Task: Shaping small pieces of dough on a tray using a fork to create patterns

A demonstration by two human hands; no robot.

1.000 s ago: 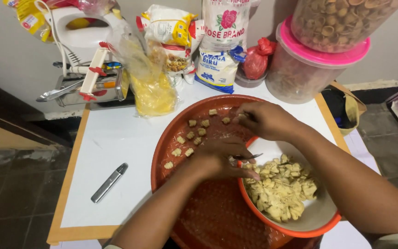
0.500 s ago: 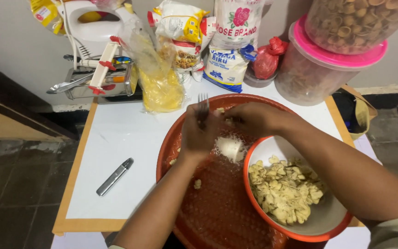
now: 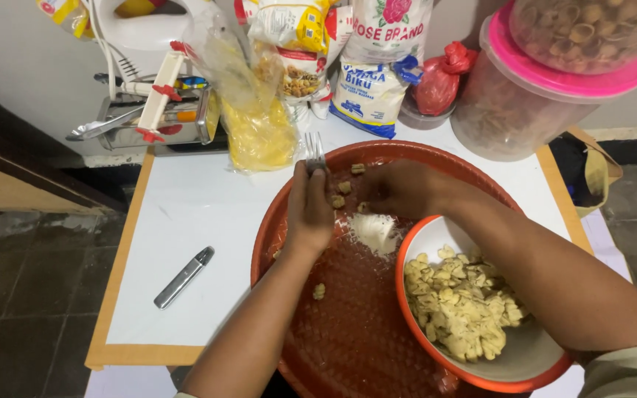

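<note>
Soft, even indoor light falls from above, shadows faint, edges slightly bowed, the nearest forearms perhaps a little blurred.

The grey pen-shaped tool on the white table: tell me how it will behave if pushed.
The grey pen-shaped tool looks slim and rounded, so it would probably roll or skid on the smooth white table. It seems rigid and likely light.

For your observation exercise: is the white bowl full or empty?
Partly full: dough pieces cover most of the white bowl, leaving bare wall.
</note>
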